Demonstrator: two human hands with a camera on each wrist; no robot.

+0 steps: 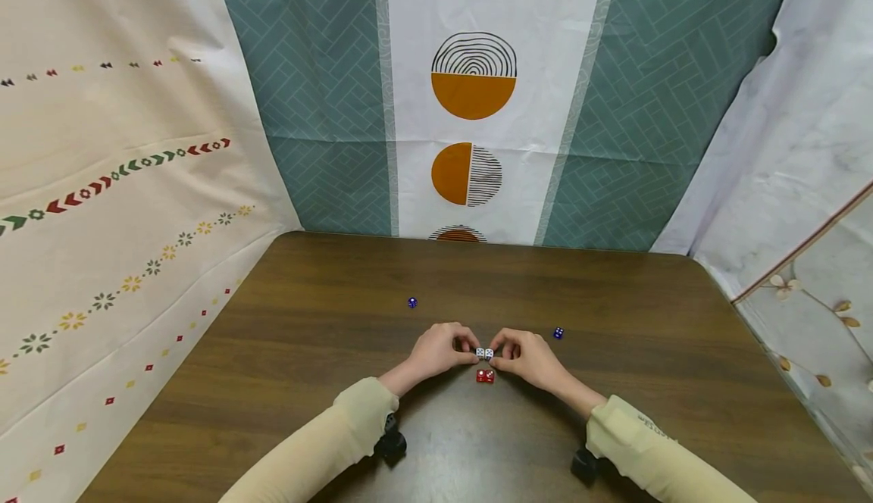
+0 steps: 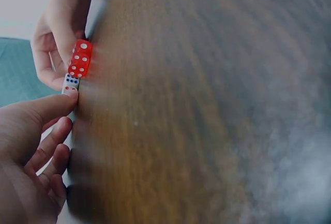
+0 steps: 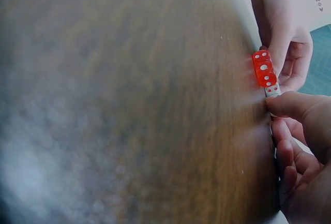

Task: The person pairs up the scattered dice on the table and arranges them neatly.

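Two white dice (image 1: 484, 353) stand side by side on the table, close together. My left hand (image 1: 442, 350) pinches the left one between thumb and fingers. From the other side, my right hand (image 1: 530, 357) pinches the right one in the same manner. Just on the near side of them sits a pair of red dice (image 1: 485, 376), also side by side, with neither hand on them. In the left wrist view the red dice (image 2: 80, 58) partly overlap the white dice (image 2: 71, 83). The right wrist view shows my right thumb (image 3: 283, 103) against a white die.
A blue die (image 1: 412, 302) lies farther back on the left of the brown wooden table (image 1: 307, 283). Another blue die (image 1: 558, 332) lies beyond the right hand. Patterned cloths (image 1: 327, 94) hang behind and along both sides of the table.
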